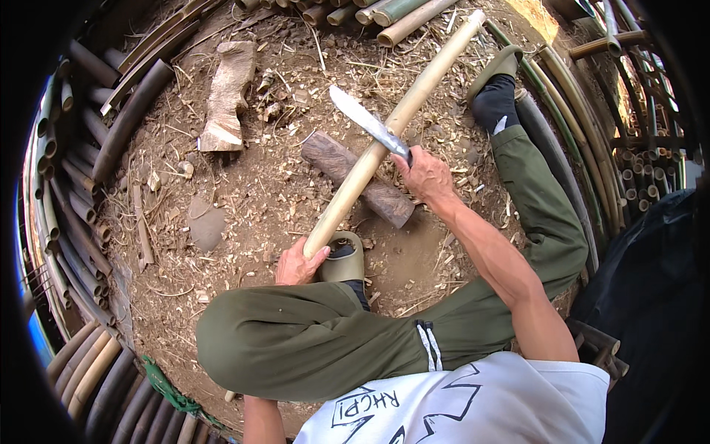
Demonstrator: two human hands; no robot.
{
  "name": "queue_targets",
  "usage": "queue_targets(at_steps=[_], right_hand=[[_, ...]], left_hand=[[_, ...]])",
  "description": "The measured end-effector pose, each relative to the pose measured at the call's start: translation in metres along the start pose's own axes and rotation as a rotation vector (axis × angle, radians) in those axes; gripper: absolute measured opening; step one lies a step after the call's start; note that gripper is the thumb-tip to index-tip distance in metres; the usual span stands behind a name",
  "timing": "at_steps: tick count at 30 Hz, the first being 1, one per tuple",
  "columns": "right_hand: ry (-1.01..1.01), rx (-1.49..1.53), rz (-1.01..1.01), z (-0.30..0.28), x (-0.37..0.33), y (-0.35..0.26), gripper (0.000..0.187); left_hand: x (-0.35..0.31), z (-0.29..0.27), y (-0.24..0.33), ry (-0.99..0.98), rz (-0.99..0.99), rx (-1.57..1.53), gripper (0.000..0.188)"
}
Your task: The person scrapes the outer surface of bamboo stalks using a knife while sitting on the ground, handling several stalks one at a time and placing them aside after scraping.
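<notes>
A long pale bamboo pole slants from near my left knee up to the far right, resting across a short dark log on the ground. My left hand is closed round the pole's near end, beside my sandalled foot. In my right hand is the dark handle of a machete. Its broad, bright blade lies across the pole just beyond the log and points up to the left. Whether the edge bites into the pole I cannot tell.
Shavings and chips litter the dirt floor. A rough wooden block lies at the far left, and a flat stone nearer. Bamboo poles are stacked along the left, more at the back. Black sheeting hangs at right.
</notes>
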State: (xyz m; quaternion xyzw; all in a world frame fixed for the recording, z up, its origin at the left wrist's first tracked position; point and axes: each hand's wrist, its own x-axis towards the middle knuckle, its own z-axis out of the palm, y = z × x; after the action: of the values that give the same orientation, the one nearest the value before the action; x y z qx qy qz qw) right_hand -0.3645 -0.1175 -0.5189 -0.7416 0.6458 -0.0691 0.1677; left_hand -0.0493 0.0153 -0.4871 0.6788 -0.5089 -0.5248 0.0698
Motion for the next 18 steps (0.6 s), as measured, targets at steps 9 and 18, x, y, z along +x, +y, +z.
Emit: queue_targets(at_steps=[9,18], right_hand=[[-0.148,-0.049,0.135,-0.023,0.024,0.006,0.058],[-0.197,-0.039,-0.049,-0.02,0.011,-0.009,0.06]], left_hand=[[0.012,-0.003,-0.007,-0.168,-0.138,-0.296,0.047],[-0.008,0.059,-0.032,0.707,0.213,0.421,0.05]])
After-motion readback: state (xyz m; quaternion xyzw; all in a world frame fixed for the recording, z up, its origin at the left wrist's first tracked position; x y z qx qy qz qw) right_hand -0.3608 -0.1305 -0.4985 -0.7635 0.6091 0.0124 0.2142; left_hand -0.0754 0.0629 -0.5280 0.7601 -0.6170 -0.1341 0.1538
